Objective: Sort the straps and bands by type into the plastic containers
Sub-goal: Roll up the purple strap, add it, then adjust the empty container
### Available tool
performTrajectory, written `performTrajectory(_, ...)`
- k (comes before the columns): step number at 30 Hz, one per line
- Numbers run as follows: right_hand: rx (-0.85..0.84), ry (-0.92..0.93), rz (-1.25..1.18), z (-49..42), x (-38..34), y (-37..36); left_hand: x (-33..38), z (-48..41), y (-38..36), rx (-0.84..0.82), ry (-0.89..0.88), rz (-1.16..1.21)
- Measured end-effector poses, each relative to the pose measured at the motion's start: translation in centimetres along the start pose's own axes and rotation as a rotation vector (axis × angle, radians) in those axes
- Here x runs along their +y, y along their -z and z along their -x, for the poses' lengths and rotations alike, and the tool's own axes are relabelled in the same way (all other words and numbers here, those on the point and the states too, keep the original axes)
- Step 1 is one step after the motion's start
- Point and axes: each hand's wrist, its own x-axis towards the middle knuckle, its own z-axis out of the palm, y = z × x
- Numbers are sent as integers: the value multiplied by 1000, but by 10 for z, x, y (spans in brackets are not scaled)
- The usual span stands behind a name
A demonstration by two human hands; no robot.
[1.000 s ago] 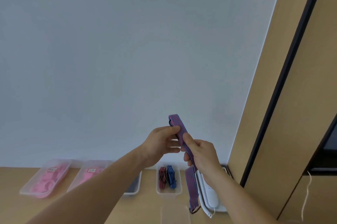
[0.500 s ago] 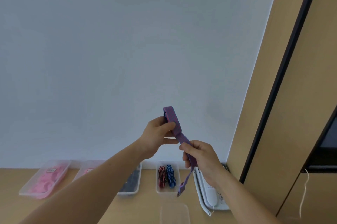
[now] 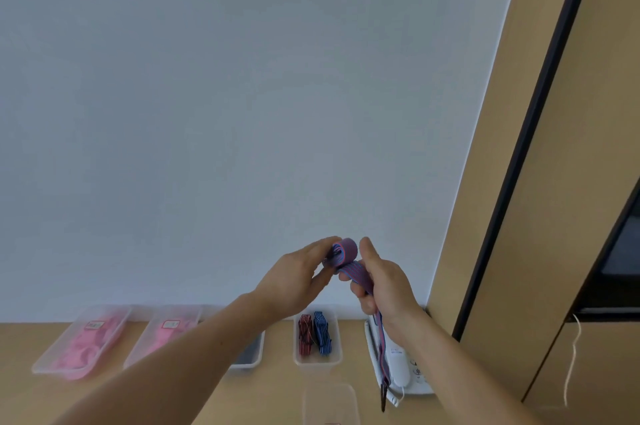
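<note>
A red-and-blue striped strap (image 3: 346, 251) is held up in front of the wall, its top end rolled into a small coil. My left hand (image 3: 298, 277) pinches that coil between thumb and fingers. My right hand (image 3: 384, 281) grips the strap just below it, and the loose tail hangs down past my wrist to a dark buckle near the desk. Below, a clear container (image 3: 332, 360) holds a red striped strap (image 3: 304, 334) and a blue striped strap (image 3: 322, 333). Two clear containers at left (image 3: 45, 360) (image 3: 138, 352) hold pink bands.
A container with dark contents (image 3: 254, 353) lies partly behind my left forearm. A clear lid or container (image 3: 329, 404) sits at the near desk edge. A white desk phone (image 3: 401, 365) stands by the wooden cabinet (image 3: 519, 182) at right. A white cord (image 3: 573, 359) hangs there.
The strap's top end has been rolled into a coil; my hands have come closer together, and the hanging tail now drops lower beside the phone.
</note>
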Motion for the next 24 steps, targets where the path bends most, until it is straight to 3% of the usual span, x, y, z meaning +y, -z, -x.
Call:
performTrajectory(5, 18, -21, -55, 0, 6, 0, -2, -3, -1, 79, -192, -192)
performTrajectory(10, 2, 27, -106, 2, 8, 1, -6, -6, -3, 91, -126, -192)
performTrajectory(13, 0, 66, -146, 3, 8, 4, 7, -9, -3, 16, 97, 157)
performTrajectory(17, -20, 112, -135, 4, 9, 8, 30, -22, 9, -6, 676, 959)
performTrajectory(20, -48, 150, -80, 5, 10, 8, 36, -26, 17, -160, 726, 1052)
performTrajectory(24, -73, 148, -81, 6, 9, 8, 33, -25, 11, -123, 681, 1148)
